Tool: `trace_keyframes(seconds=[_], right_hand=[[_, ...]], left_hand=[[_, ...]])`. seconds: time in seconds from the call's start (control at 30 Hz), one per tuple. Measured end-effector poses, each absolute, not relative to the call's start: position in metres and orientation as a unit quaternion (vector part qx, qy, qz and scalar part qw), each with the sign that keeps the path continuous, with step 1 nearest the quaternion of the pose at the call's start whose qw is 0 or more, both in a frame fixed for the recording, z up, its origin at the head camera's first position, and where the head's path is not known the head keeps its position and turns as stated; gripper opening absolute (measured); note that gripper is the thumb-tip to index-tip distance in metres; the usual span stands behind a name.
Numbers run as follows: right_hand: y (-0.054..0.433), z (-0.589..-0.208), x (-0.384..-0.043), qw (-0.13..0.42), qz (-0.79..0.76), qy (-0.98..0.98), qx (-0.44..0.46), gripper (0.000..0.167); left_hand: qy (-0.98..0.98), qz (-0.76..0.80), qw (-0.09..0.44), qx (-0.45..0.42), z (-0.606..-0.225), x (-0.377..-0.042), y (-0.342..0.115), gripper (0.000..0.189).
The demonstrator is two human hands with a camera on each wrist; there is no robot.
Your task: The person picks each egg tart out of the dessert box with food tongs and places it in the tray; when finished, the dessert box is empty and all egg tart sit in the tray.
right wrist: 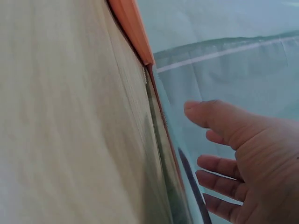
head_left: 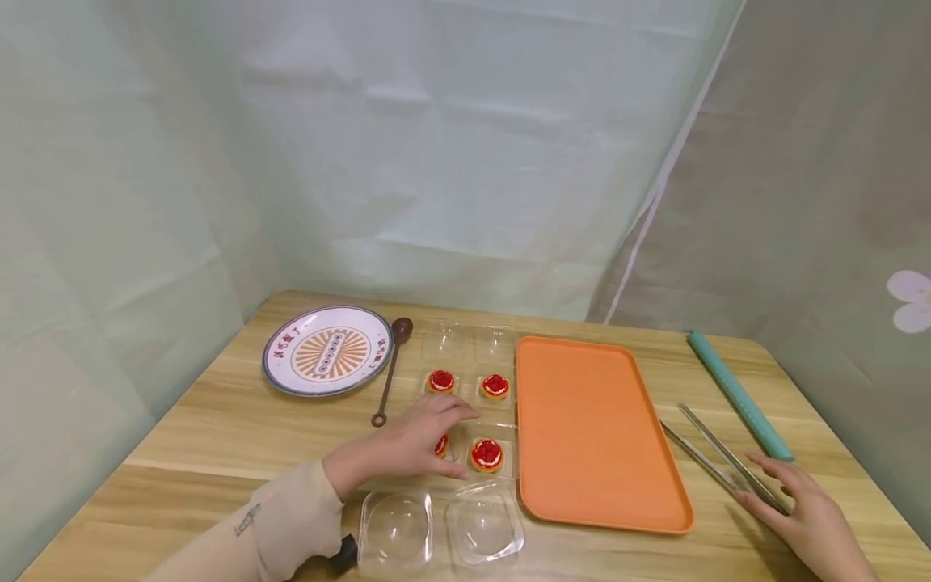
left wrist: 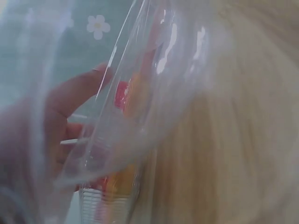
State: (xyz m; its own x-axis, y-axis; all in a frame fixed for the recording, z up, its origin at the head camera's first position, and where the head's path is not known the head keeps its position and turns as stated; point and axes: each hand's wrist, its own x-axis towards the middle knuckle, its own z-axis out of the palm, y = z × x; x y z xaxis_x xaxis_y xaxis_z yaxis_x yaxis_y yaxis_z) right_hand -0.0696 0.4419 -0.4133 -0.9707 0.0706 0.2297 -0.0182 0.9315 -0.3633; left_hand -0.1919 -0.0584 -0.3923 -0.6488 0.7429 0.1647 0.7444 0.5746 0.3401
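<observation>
Several red-topped tarts [head_left: 486, 455] sit in the compartments of clear plastic clamshell boxes [head_left: 482, 529], whose lids lie folded open. Over the front-left tart [head_left: 440, 445] spreads my left hand [head_left: 407, 440], thumb and fingers apart, hiding part of it. In the left wrist view a clear lid [left wrist: 173, 60] stands large in front of the hand. At the right, my right hand [head_left: 810, 513] is by the handle end of the metal tongs [head_left: 716, 453], thumb and fingers on either side of it. The right wrist view shows these fingers [right wrist: 219, 163] loosely parted, not closed round the tongs.
An orange tray [head_left: 592, 428] lies between the boxes and the tongs. Farther right is a teal rod [head_left: 738, 392]. A white patterned plate [head_left: 327, 352] and a brown long-handled spoon [head_left: 393, 368] lie at the left. Curtains [head_left: 436, 162] hang behind the wooden table [head_left: 211, 420].
</observation>
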Motion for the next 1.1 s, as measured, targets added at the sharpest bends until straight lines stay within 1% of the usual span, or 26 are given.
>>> trace_keyframes(seconds=[0.3,0.63,0.97,1.1], right_hand=[[0.448,-0.42,-0.073,0.107,0.168,-0.98,-0.032,0.064],[0.448,-0.432,-0.071,0.139,0.164,-0.977,-0.015,0.054],[0.447,-0.433,-0.071,0.159,0.143,-0.977,-0.019,0.052],[0.446,-0.431,-0.071,0.157,0.141,-0.977,-0.018,0.052]], left_hand=[[-0.892,-0.179,0.008,-0.415,-0.397,-0.192,-0.058,0.079],[-0.896,-0.181,0.007,-0.406,-0.398,-0.191,-0.057,0.075],[-0.896,-0.193,0.0,-0.4,-0.401,-0.191,-0.055,0.075],[-0.896,-0.194,0.001,-0.399,-0.401,-0.191,-0.055,0.076]])
